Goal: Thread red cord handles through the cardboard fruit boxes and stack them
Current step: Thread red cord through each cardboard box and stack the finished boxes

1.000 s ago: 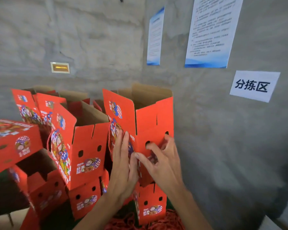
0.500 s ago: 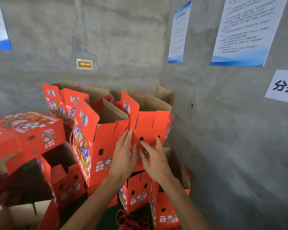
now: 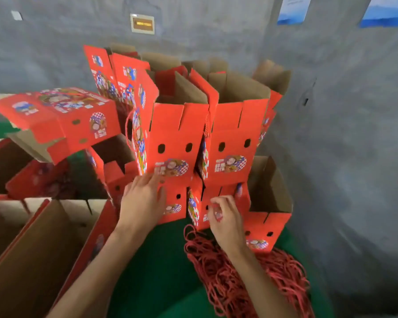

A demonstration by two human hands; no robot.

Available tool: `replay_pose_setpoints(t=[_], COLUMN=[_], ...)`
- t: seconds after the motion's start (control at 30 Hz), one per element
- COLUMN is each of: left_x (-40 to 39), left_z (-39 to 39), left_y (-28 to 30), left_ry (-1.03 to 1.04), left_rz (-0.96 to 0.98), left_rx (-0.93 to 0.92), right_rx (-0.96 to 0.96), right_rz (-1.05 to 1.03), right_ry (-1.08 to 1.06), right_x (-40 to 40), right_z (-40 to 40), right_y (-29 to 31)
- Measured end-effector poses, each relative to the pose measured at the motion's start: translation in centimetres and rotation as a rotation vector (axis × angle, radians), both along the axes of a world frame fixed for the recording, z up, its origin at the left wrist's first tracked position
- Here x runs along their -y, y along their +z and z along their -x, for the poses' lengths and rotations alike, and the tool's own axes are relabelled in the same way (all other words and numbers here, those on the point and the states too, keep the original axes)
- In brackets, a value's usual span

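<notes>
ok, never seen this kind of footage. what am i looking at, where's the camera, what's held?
No machine here: a person works bare-handed, and the single camera sits on their head, looking forward and down, so both forearms enter from the bottom edge.

Ahead, in a concrete corner, red cardboard fruit boxes stand stacked with their top flaps open. Each shows a pair of small holes in its side. A tangled pile of red cords lies on the green surface below the stack. Brown flattened cardboard lies at the left.

The left hand rests with straight fingers against the lower front boxes. The right hand has its fingers curled near a lower box; blur hides whether its grip holds anything.
</notes>
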State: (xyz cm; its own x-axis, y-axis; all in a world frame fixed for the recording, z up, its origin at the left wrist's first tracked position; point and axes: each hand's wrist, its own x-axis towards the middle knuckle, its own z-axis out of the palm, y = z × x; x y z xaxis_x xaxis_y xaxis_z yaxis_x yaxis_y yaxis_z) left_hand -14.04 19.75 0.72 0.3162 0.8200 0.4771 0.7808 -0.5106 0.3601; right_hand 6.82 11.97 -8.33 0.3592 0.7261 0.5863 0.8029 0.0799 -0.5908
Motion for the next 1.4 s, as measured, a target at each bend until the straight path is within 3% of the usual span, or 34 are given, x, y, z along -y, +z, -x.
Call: replay_pose_setpoints(t=[0.13,0.23,0.33,0.43,0.57,0.8,0.9,1.1,1.23,1.4], left_x=[1.2,1.8,2.4,3.1,2.9,2.3,2.4,3.2,4.4,4.5], left_z=[2.6,4.7,6.7,8.0,9.0,9.1,8.3,5.7,4.4,4.5], left_y=[-2.3,-3.9,-4.7,-4.7,-4.5,-4.1,-3.6,-3.5,-4.1,-4.5], left_ry=[0.086,0.211,0.305,0.289,0.259,0.264,0.191,0.128,0.046,-0.01], left_rz=[0.044,0.242,0.459,0.437,0.362,0.557,0.65,0.703,0.727,0.758], left_rx=[-0.14,-0.343,-0.446,-0.372,-0.298,-0.363,-0.346,-0.238,-0.269,-0.239], right_rx=[-0.091,-0.194,-0.078,0.037,0.124,0.179,-0.09,-0.864,-0.961,-1.153], right_rz=[0.188,0.391,0.692,0.893,0.854,0.709,0.578,0.448,0.368,0.52], right_ry=[0.056,0.098,0.144,0.136,0.088,0.078,0.133,0.315,0.427,0.204], right_x=[0.8,1.3,2.7,4.6,4.8,4.4,3.6,1.1,1.3,2.1], right_z=[2.1,2.8,2.7,3.1,4.0,4.4,5.3,6.7,6.1,5.0], right_y=[-5.2,-8.6,-12.9,-16.4,-17.5,-16.2,-13.8,-5.6,-3.7,-7.9])
